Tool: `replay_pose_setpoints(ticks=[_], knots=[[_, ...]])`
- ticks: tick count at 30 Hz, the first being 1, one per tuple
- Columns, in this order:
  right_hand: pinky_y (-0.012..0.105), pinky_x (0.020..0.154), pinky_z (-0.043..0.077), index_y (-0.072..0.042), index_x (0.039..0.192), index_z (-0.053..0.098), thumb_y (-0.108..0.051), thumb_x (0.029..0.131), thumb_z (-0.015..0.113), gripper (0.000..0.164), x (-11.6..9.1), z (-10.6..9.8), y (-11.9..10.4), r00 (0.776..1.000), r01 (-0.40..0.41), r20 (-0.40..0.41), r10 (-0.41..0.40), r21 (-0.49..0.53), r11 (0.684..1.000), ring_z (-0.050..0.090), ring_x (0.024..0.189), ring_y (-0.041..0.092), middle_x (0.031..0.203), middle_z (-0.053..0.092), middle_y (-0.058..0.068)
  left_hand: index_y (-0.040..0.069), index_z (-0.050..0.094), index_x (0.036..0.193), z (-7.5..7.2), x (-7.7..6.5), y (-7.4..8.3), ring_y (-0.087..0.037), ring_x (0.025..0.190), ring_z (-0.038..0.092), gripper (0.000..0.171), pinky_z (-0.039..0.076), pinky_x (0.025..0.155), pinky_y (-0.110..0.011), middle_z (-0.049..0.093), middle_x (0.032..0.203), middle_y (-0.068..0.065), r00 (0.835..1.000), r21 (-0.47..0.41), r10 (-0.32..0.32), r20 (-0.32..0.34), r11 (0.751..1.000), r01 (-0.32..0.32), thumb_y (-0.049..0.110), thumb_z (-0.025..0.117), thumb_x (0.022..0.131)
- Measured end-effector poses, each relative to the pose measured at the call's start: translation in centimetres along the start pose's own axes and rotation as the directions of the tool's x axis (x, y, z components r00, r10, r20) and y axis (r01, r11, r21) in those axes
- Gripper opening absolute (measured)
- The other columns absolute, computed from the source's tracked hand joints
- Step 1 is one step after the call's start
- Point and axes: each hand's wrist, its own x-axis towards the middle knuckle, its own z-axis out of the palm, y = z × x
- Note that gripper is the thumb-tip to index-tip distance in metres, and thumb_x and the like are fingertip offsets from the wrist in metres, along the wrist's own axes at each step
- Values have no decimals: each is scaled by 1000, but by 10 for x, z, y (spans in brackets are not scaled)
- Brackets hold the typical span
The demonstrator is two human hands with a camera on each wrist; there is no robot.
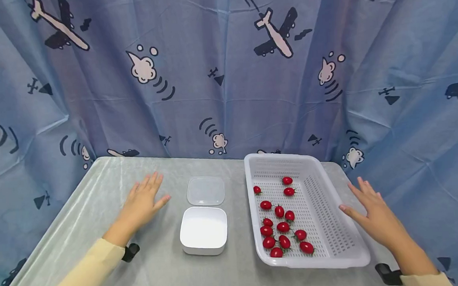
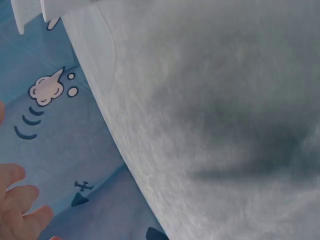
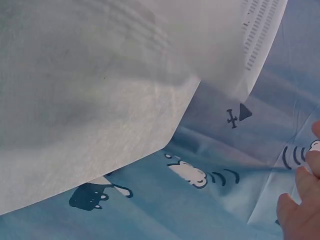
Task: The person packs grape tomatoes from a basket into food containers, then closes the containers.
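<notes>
My left hand [image 1: 140, 205] is held palm down with straight, slightly spread fingers, left of a white box [image 1: 203, 230] and its clear lid [image 1: 206, 191]. Nothing is in that hand. On the other side, my right hand [image 1: 377, 217] has its fingers extended just beyond the right rim of a white perforated basket [image 1: 337, 217], holding nothing. Several small red tomatoes [image 1: 283, 227] with green stems lie in the basket, mostly toward its near left part. The box stands with its top facing up. Fingers [image 2: 20, 200] show at the left wrist view's edge, and others [image 3: 302, 200] at the right wrist view's edge.
A pale cloth covers the table [image 1: 154, 270], whose far edge meets a blue curtain [image 1: 193, 75] printed with planes and clouds. The basket takes up the table's right side. A dark band [image 1: 131, 252] is at the left wrist, another [image 1: 388, 275] at the right.
</notes>
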Motion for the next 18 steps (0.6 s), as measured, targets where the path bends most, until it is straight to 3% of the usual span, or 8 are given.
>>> replay_pose_setpoints(ticks=[11,18], knots=[[76,113,-6,-4,158,18,-46,96,62,87,-4,-4,-28,995,-54,90,47,86,995,-7,149,52,165,-9,23,-2,33,152,11,-8,12,-43,147,28,69,21,120,-63,29,160,-22,1000,-62,7,-1,998,-7,37,56,100],[87,96,21,-10,159,18,-48,94,63,88,0,3,-45,989,-84,126,73,81,993,9,143,62,167,-7,19,-1,36,151,15,-11,19,-43,146,30,67,25,120,-61,32,159,-21,1000,-90,25,-11,996,-26,35,57,100]])
